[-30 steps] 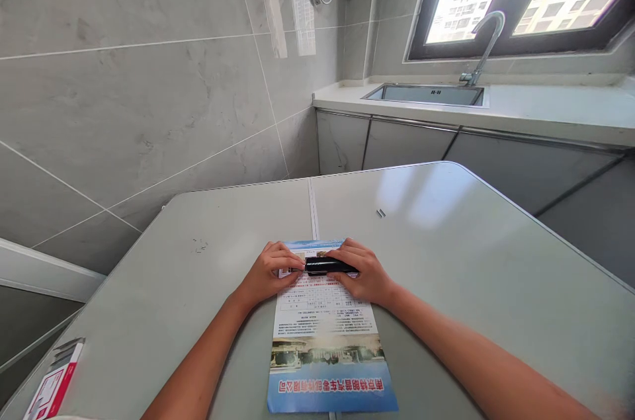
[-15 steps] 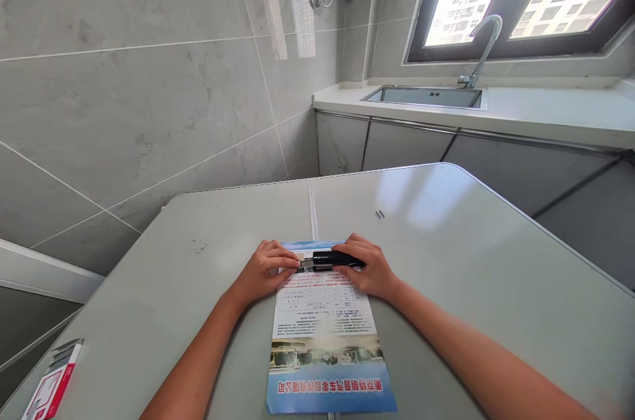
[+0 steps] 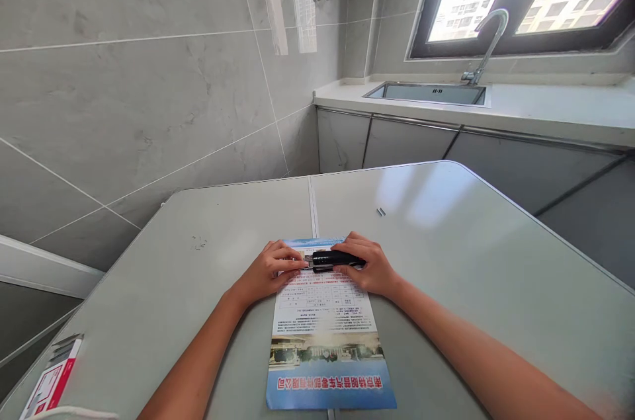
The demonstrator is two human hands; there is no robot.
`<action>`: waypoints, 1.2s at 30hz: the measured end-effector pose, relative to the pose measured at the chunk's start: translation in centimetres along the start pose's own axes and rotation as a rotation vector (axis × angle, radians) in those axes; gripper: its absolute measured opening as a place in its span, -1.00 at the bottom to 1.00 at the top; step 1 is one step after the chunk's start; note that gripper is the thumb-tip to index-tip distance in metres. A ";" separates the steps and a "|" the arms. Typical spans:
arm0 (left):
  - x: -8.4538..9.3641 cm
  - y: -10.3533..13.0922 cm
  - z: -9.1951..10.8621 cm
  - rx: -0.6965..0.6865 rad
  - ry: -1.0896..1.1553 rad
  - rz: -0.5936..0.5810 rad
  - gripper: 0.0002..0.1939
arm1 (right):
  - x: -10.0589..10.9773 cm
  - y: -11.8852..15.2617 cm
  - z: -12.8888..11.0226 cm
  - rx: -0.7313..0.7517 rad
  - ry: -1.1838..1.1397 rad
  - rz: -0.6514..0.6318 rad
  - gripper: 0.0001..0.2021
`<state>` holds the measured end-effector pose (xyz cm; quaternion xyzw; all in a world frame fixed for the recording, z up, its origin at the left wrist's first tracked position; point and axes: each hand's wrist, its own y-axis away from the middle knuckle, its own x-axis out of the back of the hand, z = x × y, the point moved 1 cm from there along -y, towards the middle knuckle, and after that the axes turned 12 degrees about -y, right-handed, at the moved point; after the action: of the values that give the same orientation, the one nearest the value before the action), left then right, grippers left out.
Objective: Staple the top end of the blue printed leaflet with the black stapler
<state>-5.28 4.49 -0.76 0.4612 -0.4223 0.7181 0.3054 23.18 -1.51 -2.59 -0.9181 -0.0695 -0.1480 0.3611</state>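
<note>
Hands: right hand (image 3: 371, 269) grips one black stapler (image 3: 336, 259); left hand (image 3: 268, 270) presses one leaflet (image 3: 325, 327) flat.
Edges: surface (image 3: 471, 261) bare far and right.

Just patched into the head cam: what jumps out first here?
Both hands meet over a black stapler lying across the far end of a colourful printed flyer at the middle of the grey table; the right hand grips it, the left hand touches its metal end. A red-and-white box sits at the table's near-left corner.
</note>
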 end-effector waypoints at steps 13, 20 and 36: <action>0.6 0.0 -0.4 0.010 0.114 0.060 -0.89 | 0.8 -0.3 -0.5 -0.088 -0.082 -0.006 -0.75; -0.1 -0.6 1.6 -0.024 0.131 0.054 -0.72 | -1.0 -0.2 -1.6 -0.002 -0.181 -0.120 -0.74; -0.6 -0.5 1.5 0.030 0.057 0.095 -0.82 | -2.5 0.0 -2.5 -0.068 -0.158 -0.047 -0.73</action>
<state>-4.03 3.40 -0.82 0.4243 -0.4242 0.7509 0.2761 20.25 -3.24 -1.69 -0.9368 -0.1142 -0.0859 0.3195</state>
